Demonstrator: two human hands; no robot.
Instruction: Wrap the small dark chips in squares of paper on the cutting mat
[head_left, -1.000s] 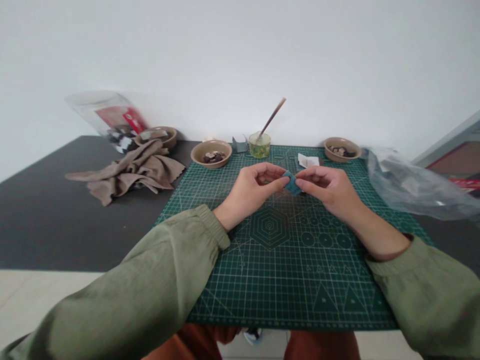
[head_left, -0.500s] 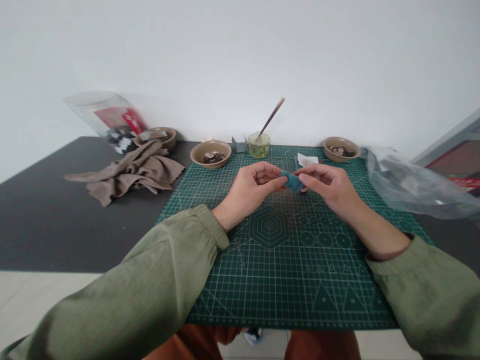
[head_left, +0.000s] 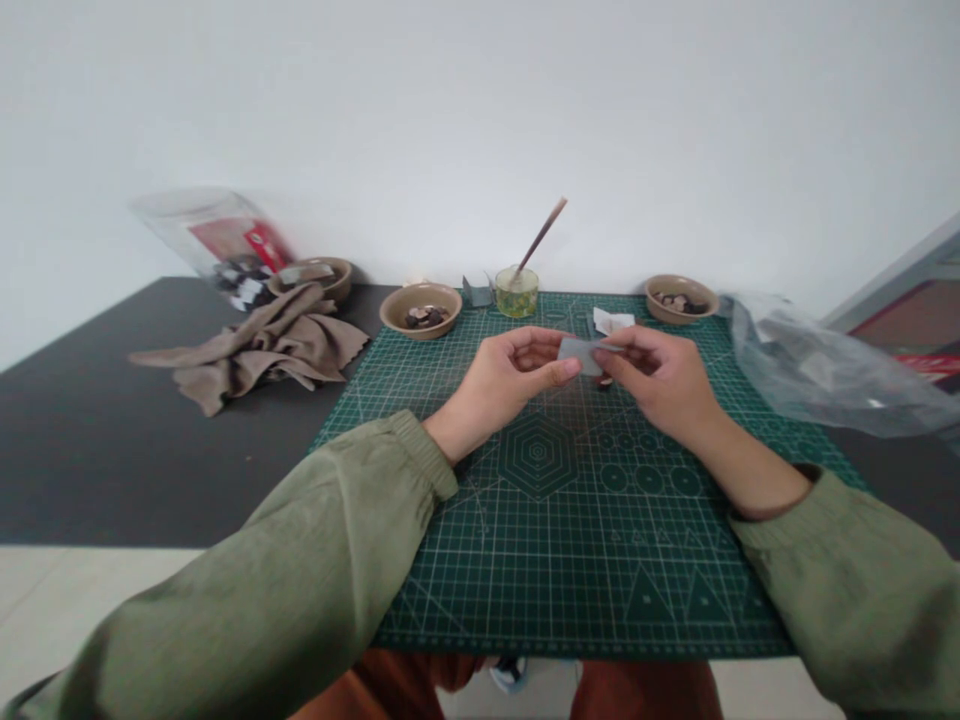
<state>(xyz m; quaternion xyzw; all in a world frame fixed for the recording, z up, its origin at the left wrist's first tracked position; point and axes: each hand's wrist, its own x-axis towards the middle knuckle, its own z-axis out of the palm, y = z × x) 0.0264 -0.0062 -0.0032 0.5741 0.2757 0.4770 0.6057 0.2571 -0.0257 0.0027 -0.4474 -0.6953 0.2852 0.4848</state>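
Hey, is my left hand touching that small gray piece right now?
Touching. The head view shows the thumb of your left hand overlapping the lower left part of the small gray piece, with no gap between them.

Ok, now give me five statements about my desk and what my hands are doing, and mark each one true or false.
1. The left hand and right hand both touch the small grey piece. True.
2. The stick stands straight up. False: the stick leans in the patterned cup.
3. The brown cloth is neatly folded on the mat. False: the brown cloth lies crumpled on the dark table, left of the mat.
4. A clear bag lies at the mat's right side. True.
5. The white paper is left of the cup. False: the white paper is right of it.
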